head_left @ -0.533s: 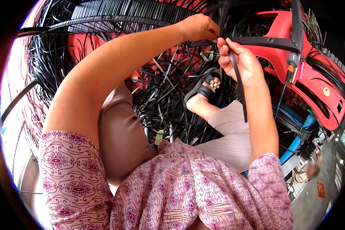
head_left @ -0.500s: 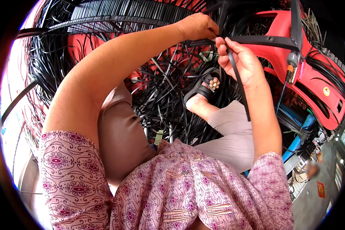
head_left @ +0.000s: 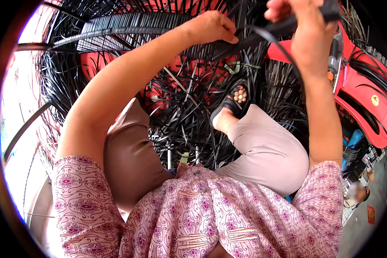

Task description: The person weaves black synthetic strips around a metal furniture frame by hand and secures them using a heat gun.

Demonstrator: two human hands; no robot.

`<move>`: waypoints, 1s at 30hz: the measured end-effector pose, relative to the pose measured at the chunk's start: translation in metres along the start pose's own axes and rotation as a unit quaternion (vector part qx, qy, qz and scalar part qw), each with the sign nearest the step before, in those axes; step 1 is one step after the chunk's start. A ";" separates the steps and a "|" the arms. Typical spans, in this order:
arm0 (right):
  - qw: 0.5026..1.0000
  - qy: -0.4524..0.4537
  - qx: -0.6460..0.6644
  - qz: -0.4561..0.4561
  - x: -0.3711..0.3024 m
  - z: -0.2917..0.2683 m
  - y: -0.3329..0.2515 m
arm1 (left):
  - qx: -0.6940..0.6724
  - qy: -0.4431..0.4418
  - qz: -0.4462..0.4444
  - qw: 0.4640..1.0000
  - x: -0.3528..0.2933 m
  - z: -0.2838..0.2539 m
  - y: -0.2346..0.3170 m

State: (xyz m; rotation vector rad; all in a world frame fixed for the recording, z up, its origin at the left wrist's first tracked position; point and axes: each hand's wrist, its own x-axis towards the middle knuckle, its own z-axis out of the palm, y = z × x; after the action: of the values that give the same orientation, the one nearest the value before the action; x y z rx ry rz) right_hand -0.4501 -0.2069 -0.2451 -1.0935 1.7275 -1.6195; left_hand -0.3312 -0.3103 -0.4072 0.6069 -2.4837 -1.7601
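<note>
My left hand (head_left: 213,28) is closed, its fingertips pressed together at a black frame corner (head_left: 241,41) in the upper middle. Whatever lies between those fingers is hidden. Beside it, a flat black plastic strip (head_left: 273,39) arcs rightward and down along my right wrist. My right hand (head_left: 307,32) is raised near the top edge, by a dark bar (head_left: 288,26). Its fingers look curled, but they are blurred and partly cut off, so its hold on the strip is unclear.
Black woven ribbing (head_left: 129,32) spans the upper left. A red plastic chair (head_left: 365,90) stands at the right, with a tool (head_left: 333,56) beside it. Loose black strips (head_left: 189,124) cover the floor around my sandalled foot (head_left: 228,107). Another person (head_left: 357,193) is far right.
My right hand has moved up and right, away from my left hand. The strip, which hung down my right forearm, now bows between the frame and my right wrist. My left hand shifted slightly left.
</note>
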 end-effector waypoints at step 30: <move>0.987 0.017 0.100 0.128 0.075 -0.057 0.093 | -0.027 -0.109 -0.008 0.994 0.016 0.003 0.012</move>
State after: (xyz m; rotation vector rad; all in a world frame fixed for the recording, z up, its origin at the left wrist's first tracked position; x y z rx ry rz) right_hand -0.5557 -0.2425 -0.3173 -0.7229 1.6113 -1.6136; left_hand -0.3502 -0.3091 -0.4001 0.4533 -2.5619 -1.9936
